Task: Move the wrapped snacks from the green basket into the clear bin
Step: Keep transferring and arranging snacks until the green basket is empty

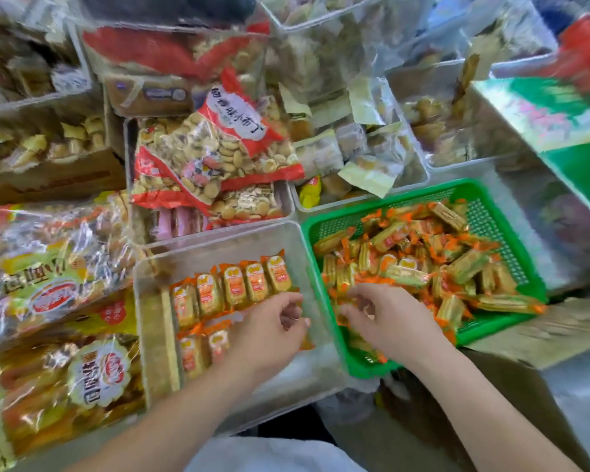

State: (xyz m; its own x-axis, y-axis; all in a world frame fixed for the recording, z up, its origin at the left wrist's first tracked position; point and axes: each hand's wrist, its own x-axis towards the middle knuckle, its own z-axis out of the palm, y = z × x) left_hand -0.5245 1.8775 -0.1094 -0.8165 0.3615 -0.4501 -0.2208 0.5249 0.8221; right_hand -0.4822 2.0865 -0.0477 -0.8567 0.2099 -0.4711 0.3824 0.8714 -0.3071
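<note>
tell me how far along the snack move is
Done: a row and part of a second of wrapped snacks line the clear bin. In hand: the right hand reaches into the green basket, the left hand hovers over the bin. Left: a large heap in the basket.

Green basket (491, 195): lower right of centre, heaped with loose orange wrapped snacks (423, 253).
Clear bin (218, 240): just left, snacks in neat rows (two visible).
Left hand (273, 328): over the bin's right side, fingers curled.
Right hand (389, 321): in the basket's near corner.
</note>
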